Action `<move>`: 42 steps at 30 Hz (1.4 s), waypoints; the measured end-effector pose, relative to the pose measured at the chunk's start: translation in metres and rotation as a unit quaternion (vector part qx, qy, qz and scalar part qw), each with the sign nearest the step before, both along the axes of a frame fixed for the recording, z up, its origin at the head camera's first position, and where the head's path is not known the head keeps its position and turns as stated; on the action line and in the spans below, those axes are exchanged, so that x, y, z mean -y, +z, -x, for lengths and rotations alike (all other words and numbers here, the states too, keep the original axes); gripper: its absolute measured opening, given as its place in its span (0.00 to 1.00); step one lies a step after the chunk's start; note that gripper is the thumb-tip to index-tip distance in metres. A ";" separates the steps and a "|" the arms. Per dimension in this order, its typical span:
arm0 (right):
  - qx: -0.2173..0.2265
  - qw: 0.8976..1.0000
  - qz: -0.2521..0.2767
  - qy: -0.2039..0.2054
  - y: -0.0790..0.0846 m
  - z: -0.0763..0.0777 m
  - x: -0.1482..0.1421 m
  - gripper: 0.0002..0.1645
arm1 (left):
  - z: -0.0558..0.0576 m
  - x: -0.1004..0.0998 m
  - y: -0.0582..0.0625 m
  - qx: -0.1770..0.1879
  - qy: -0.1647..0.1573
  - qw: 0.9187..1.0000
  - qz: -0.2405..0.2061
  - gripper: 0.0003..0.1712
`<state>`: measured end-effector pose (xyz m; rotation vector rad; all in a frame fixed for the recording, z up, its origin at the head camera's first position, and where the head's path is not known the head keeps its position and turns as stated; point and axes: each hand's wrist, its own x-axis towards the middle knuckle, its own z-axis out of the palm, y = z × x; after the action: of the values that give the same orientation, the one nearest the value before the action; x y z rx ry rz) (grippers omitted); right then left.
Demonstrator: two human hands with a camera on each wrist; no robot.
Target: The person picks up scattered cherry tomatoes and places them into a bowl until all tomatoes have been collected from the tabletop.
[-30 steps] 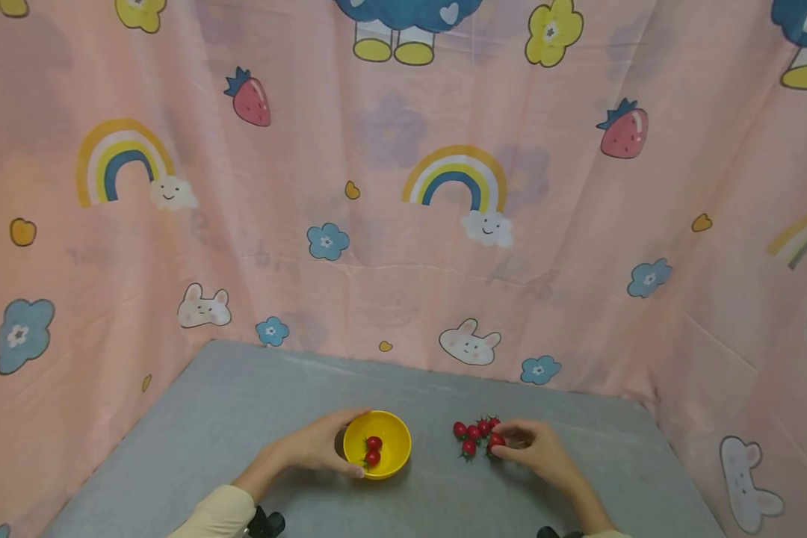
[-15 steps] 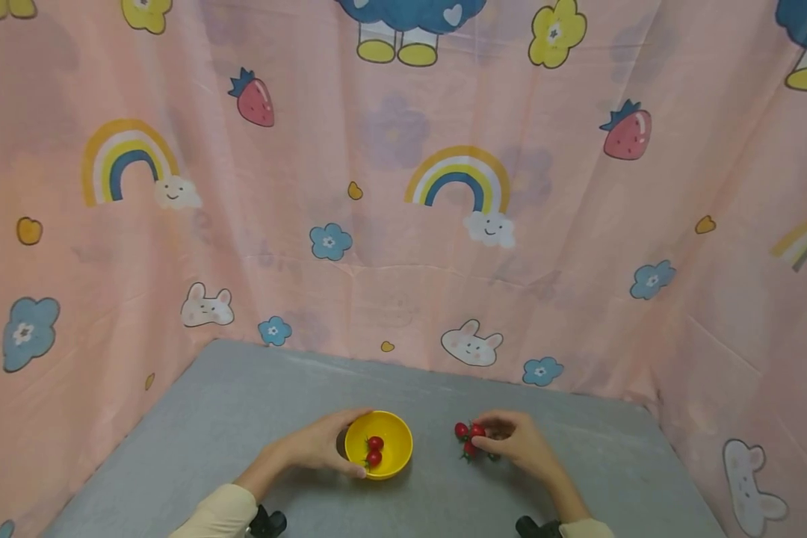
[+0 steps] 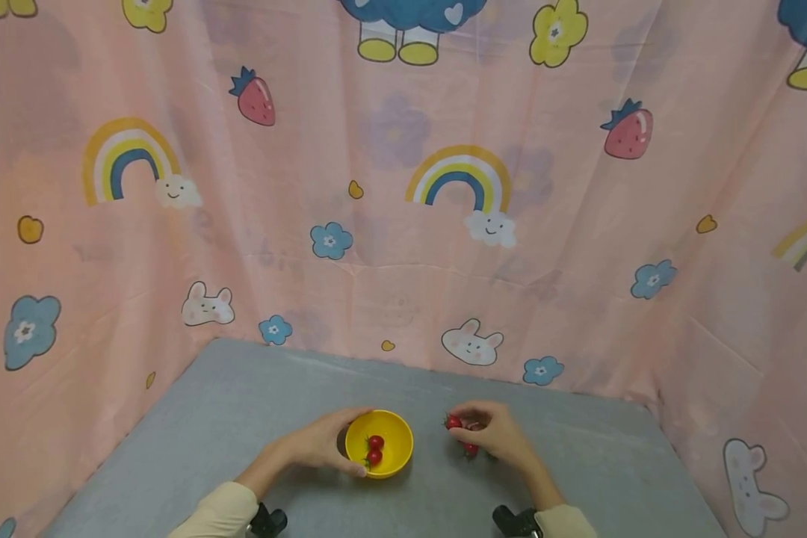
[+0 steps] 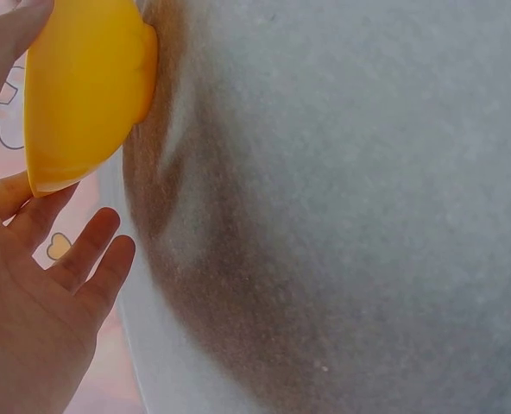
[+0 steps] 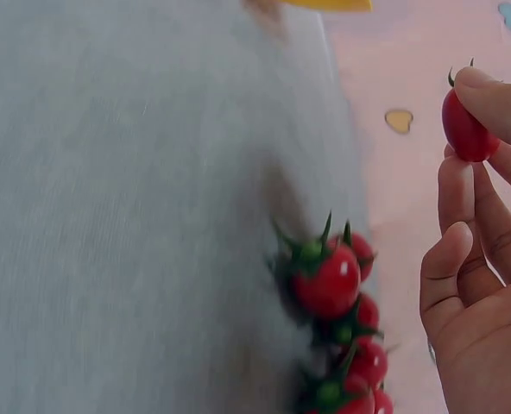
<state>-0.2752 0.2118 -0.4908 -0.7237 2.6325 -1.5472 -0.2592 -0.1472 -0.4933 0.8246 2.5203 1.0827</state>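
My left hand point(image 3: 319, 443) holds the yellow bowl point(image 3: 400, 442) by its side, thumb at the near rim and fingers at the far rim. Two red cherry tomatoes point(image 3: 374, 456) lie inside. In the left wrist view the bowl point(image 4: 83, 86) looks tilted, its base close to the table. To the right of the bowl, my right hand point(image 3: 501, 432) pinches one cherry tomato point(image 5: 464, 128) between thumb and fingers, raised off the table. Several more cherry tomatoes point(image 5: 329, 283) with green stems lie on the table below that hand, which mostly hides them in the head view.
The grey table point(image 3: 269, 388) extends around both hands. A pink curtain point(image 3: 376, 299) printed with rainbows, rabbits and flowers hangs behind the table and along its sides. Dark wrist mounts point(image 3: 516, 521) sit at both cuffs.
My right hand has moved left over the tomatoes, and it now holds one raised at the left side of the pile. The left hand and bowl have stayed in place.
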 end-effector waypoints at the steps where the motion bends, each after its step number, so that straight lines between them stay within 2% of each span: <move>1: 0.002 1.000 -0.001 0.001 0.000 0.001 0.003 0.13 | 0.000 0.000 0.000 0.000 0.000 1.000 0.000 0.55; 6: 0.014 1.000 0.000 0.002 0.002 0.002 0.018 0.13 | 0.000 0.000 -0.001 0.001 0.000 1.000 0.001 0.55; 15: 0.018 0.999 0.028 0.042 0.008 0.001 0.045 0.14 | 0.000 0.000 0.002 0.008 0.002 1.000 -0.003 0.55; 26: 0.031 0.996 0.036 0.074 -0.001 0.001 0.064 0.16 | 0.000 0.000 0.002 0.001 -0.003 1.000 -0.001 0.54; 34: 0.049 0.997 0.027 0.061 0.001 0.000 0.049 0.16 | 0.000 0.000 0.001 0.000 -0.004 1.000 0.000 0.55; 42: 0.023 0.999 0.028 0.032 -0.001 0.000 0.013 0.15 | -0.001 0.001 0.001 0.001 -0.006 1.000 -0.005 0.55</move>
<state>-0.2756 0.1987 -0.4922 -0.7586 2.5182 -1.6053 -0.2586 -0.1483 -0.4924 0.8389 2.5076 1.0934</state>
